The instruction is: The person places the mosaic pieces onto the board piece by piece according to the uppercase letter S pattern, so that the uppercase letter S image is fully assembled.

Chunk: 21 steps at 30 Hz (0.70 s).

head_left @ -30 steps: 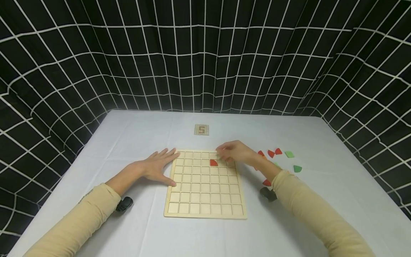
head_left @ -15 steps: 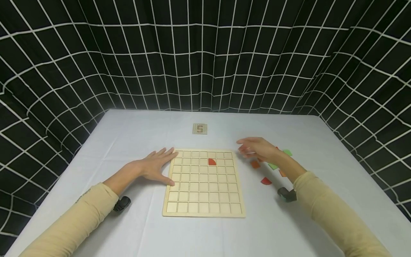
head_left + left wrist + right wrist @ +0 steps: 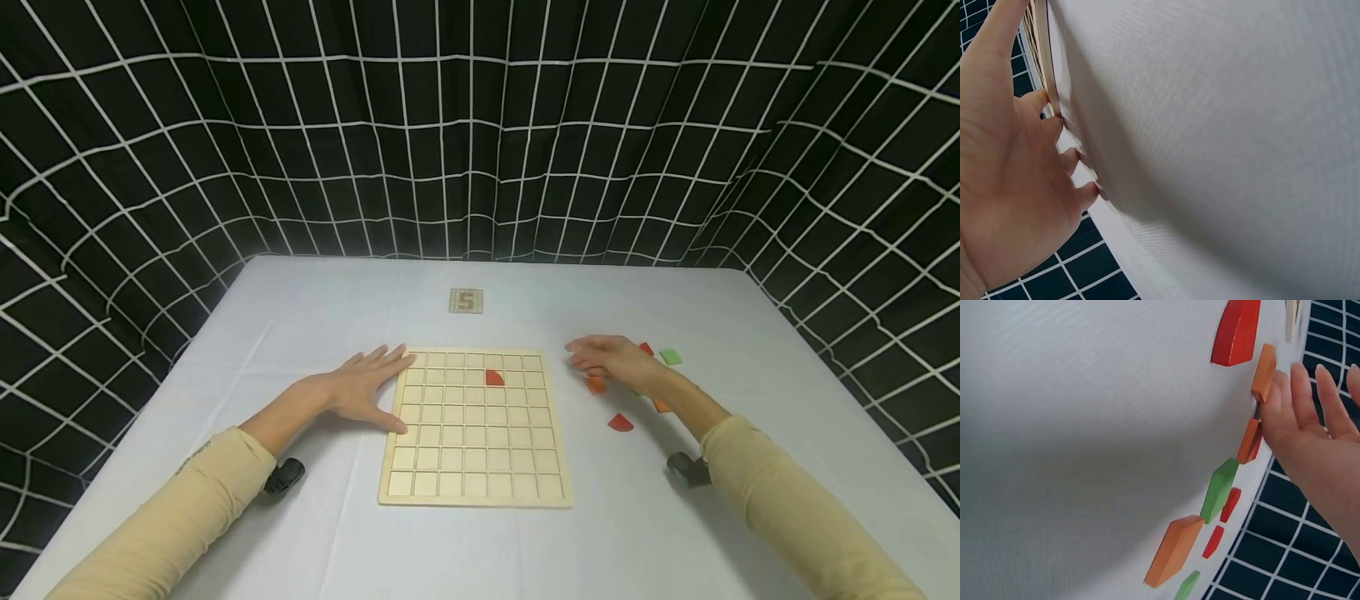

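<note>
My left hand [image 3: 360,389] lies spread at the left edge of a pale wooden grid board [image 3: 474,500], fingertips and thumb on its rim. A red quarter-round piece [image 3: 494,378] sits in one cell of the second row. Just right of the board, my right hand [image 3: 617,360] hovers above scattered pieces, its fingers loosely extended and nothing between them. Below that hand are an orange piece [image 3: 596,384] and, nearer the front, a red piece [image 3: 620,422]. In the right wrist view, the hand [image 3: 1316,431] is beside orange pieces [image 3: 1264,373] and a green piece [image 3: 1219,490].
A small card with an S-like figure [image 3: 466,301] lies behind the board on the white-covered table [image 3: 337,300]. A light green piece [image 3: 671,357] lies right of the right hand. Black curtains with a white grid [image 3: 480,150] surround the table's back and sides.
My right hand has moved right, from the board's upper right corner to over the loose pieces, and come slightly nearer the front. The left hand keeps its place on the board's edge.
</note>
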Each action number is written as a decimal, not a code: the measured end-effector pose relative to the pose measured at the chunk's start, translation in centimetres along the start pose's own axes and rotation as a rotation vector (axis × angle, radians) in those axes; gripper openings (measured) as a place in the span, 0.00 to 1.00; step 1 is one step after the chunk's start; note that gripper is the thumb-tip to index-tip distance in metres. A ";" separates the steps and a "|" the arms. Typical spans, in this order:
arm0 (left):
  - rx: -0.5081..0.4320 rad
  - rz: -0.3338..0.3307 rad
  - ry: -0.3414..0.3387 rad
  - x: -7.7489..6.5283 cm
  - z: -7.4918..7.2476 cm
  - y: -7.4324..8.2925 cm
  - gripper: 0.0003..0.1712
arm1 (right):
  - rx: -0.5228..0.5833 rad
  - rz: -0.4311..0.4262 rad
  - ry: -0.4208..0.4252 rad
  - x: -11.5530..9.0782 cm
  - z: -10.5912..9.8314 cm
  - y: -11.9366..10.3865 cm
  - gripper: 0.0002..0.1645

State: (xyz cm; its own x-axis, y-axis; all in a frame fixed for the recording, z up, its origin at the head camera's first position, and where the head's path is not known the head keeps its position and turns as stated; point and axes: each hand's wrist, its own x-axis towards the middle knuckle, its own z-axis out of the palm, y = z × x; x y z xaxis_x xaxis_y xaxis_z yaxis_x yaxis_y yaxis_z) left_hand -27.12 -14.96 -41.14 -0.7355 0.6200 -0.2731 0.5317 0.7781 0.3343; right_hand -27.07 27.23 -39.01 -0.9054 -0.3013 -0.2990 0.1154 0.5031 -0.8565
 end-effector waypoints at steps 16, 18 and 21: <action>-0.005 0.005 0.007 0.0 -0.1 0.0 0.66 | -0.197 -0.106 0.092 -1.9 -0.2 1.6 0.23; -0.005 0.007 0.006 0.0 -0.1 0.1 0.66 | -0.229 -0.129 0.091 -2.2 -0.3 2.0 0.23; -0.004 0.008 0.006 0.0 -0.1 0.1 0.66 | -0.282 -0.155 0.085 -2.5 -0.4 2.3 0.23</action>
State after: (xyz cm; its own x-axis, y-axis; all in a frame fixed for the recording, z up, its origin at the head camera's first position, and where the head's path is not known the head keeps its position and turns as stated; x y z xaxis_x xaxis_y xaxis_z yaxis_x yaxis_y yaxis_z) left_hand -27.11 -14.95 -41.04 -0.7339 0.6256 -0.2646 0.5358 0.7726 0.3405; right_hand -24.70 29.47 -40.04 -0.9354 -0.3295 -0.1282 -0.1333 0.6644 -0.7354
